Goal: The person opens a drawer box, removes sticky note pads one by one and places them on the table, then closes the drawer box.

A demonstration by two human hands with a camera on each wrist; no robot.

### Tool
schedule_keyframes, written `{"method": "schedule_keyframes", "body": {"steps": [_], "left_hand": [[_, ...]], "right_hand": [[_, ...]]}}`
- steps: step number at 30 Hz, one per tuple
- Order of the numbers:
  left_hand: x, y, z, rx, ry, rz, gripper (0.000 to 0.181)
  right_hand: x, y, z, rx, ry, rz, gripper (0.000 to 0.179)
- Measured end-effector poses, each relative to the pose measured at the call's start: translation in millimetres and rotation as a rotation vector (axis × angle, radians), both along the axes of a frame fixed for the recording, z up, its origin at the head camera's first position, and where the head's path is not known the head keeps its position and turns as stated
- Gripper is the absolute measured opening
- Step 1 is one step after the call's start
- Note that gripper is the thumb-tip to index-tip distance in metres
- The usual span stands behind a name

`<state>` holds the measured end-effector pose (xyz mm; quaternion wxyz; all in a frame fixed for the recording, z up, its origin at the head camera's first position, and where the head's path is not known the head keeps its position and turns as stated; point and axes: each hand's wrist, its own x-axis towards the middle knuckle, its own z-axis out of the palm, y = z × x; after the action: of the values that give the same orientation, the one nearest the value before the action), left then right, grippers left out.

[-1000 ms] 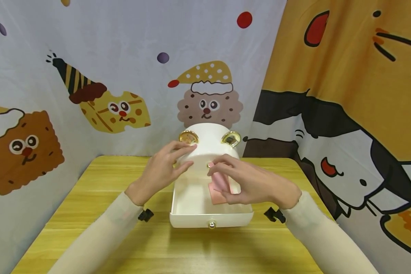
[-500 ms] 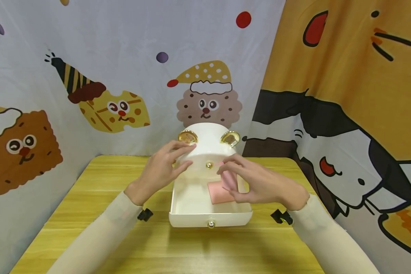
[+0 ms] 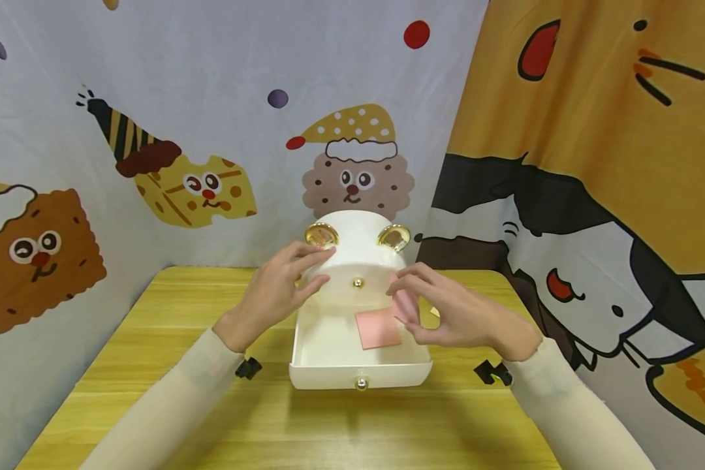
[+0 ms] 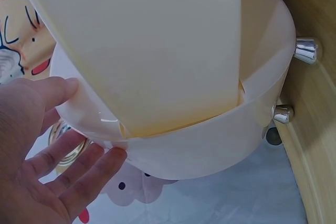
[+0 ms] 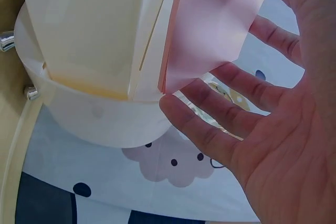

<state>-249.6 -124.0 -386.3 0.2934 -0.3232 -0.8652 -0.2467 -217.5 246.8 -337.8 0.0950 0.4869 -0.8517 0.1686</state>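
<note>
A white box (image 3: 364, 245) with two round gold ears stands on the table, its drawer (image 3: 320, 346) pulled out towards me. My left hand (image 3: 276, 287) rests on the box's left side, fingers and thumb spread; the left wrist view shows its fingertips touching the wall. My right hand (image 3: 446, 307) pinches a pink sticky note pad (image 5: 210, 35) by its edges, between thumb and fingertips, at the drawer's right wall. Inside the drawer lies a flat pink square of paper (image 3: 378, 328), right of the middle.
The wooden table (image 3: 170, 352) runs around the box. Gold knobs mark the drawer front (image 3: 361, 384) and the box face. Close behind stands a printed cloth (image 3: 211, 85), with another cloth (image 3: 587, 130) along the right. A small pale yellow bit (image 3: 435, 312) shows beside my right fingers.
My right hand has moved right with the pink sticky note pad, from over the drawer to its right wall. More of the pink square in the drawer shows. My left hand stays put.
</note>
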Motion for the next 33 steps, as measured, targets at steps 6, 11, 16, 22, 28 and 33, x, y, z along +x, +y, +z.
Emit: {"method": "schedule_keyframes", "body": {"steps": [6,11,16,22,28,33], "left_hand": [[0.6,-0.5,-0.7,0.0,-0.022,-0.001,0.05],[0.5,-0.1,-0.9,0.0,-0.021,-0.001,0.051],[1.1,0.3,-0.2,0.004,-0.015,-0.004,0.05],[1.9,0.4,1.6,0.0,-0.021,0.001,0.05],[2.8,0.2,1.5,-0.003,-0.024,0.003,0.05],[3.8,-0.1,1.6,-0.002,-0.026,0.002,0.05]], "right_hand": [[-0.7,4.7,-2.5,-0.008,0.002,-0.009,0.059],[-2.3,9.8,-4.4,-0.017,0.004,-0.019,0.058],[-3.6,13.8,-5.7,-0.022,0.011,-0.033,0.056],[-4.9,18.1,-6.7,-0.035,0.023,-0.044,0.059],[-4.7,22.2,-8.1,-0.028,-0.008,-0.069,0.06],[-5.6,24.7,-9.3,-0.029,-0.02,-0.079,0.061]]}}
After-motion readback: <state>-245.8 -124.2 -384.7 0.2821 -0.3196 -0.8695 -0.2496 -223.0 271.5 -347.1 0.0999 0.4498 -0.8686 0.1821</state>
